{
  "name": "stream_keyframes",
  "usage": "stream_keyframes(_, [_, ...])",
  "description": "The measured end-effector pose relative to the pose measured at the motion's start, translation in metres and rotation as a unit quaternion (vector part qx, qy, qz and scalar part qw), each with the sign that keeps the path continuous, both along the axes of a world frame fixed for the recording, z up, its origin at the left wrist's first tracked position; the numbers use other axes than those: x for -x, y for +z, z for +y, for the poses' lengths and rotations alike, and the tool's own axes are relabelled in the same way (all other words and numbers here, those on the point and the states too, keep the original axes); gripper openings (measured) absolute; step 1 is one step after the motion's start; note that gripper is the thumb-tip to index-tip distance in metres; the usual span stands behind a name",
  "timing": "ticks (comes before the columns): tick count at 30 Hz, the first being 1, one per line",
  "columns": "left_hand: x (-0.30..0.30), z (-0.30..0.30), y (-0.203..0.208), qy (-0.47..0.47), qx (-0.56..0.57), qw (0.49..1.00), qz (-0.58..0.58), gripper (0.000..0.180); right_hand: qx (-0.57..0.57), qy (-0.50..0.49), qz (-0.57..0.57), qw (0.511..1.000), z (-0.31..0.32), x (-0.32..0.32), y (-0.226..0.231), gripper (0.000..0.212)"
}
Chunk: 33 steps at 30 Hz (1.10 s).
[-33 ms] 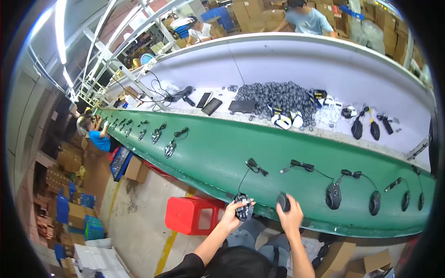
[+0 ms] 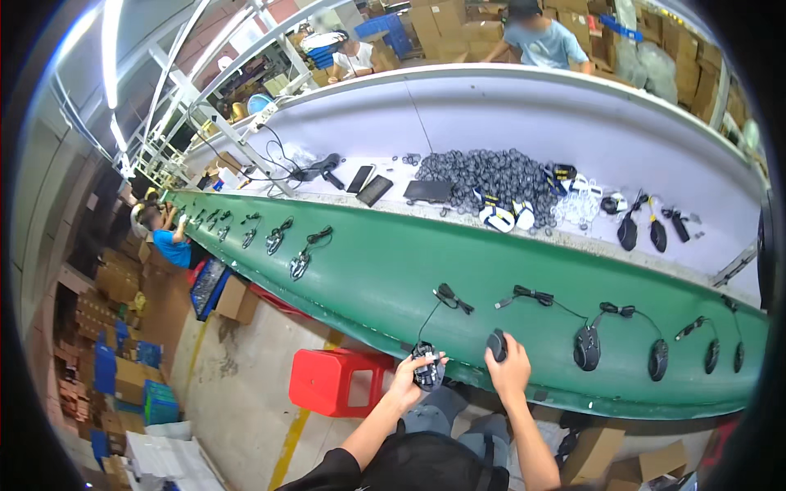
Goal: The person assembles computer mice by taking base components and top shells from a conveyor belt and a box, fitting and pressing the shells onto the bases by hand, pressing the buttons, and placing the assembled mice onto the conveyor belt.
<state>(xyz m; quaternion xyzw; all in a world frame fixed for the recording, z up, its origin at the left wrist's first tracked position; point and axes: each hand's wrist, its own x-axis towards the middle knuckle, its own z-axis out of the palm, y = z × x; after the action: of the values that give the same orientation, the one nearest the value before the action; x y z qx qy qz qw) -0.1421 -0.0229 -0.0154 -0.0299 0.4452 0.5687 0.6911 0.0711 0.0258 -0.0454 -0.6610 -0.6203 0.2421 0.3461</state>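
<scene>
My left hand (image 2: 409,381) grips an opened computer mouse (image 2: 426,366) at the belt's near edge, its inner parts showing. A thin cable runs from it to a tied bundle (image 2: 453,298) lying on the green belt. To the right, my right hand (image 2: 511,368) is closed on a dark rounded mouse cover (image 2: 496,344), held just over the belt and apart from the opened mouse. Further right, several black mice lie on the belt with bundled cables, the nearest mouse (image 2: 587,347) close to my right hand.
The green belt (image 2: 385,254) carries several opened mice (image 2: 300,263) on the left. Behind it, a shelf holds a heap of small dark parts (image 2: 483,174) and white-and-dark rolls (image 2: 497,218). A red stool (image 2: 323,381) stands at the near left. Co-workers (image 2: 170,244) are at the far left and beyond the partition.
My right hand and the cover have shifted slightly left and up. My left hand still grips the opened mouse, almost in the same place.
</scene>
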Motion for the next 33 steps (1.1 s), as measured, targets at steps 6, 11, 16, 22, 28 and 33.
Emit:
stream_keyframes(6, [0.042, 0.017, 0.009, 0.012, -0.057, 0.998, 0.0, 0.034, 0.194, 0.131, -0.183, 0.955, 0.045, 0.033, -0.041, 0.057])
stream_keyframes(11, [0.061, 0.051, 0.016, 0.0, -0.096, 0.995, -0.007, 0.035, -0.063, 0.49, -0.42, 0.761, 0.07, 0.018, -0.009, 0.063])
stream_keyframes(16, [0.065, 0.085, 0.03, -0.069, -0.127, 0.989, -0.01, 0.039, 0.133, 0.409, -0.307, 0.849, 0.09, 0.029, -0.004, 0.063])
stream_keyframes(22, [0.063, 0.096, 0.065, -0.078, -0.178, 0.981, 0.012, 0.043, 0.349, 0.033, 0.359, 0.865, 0.049, 0.047, 0.068, 0.04])
stream_keyframes(28, [0.052, 0.098, 0.081, -0.051, -0.192, 0.98, -0.006, 0.047, 0.194, 0.055, 0.458, 0.866, 0.042, 0.091, 0.14, 0.051])
stream_keyframes(33, [0.031, 0.097, 0.076, -0.043, -0.22, 0.974, 0.032, 0.054, -0.087, 0.171, -0.077, 0.978, 0.045, 0.121, 0.172, 0.059])
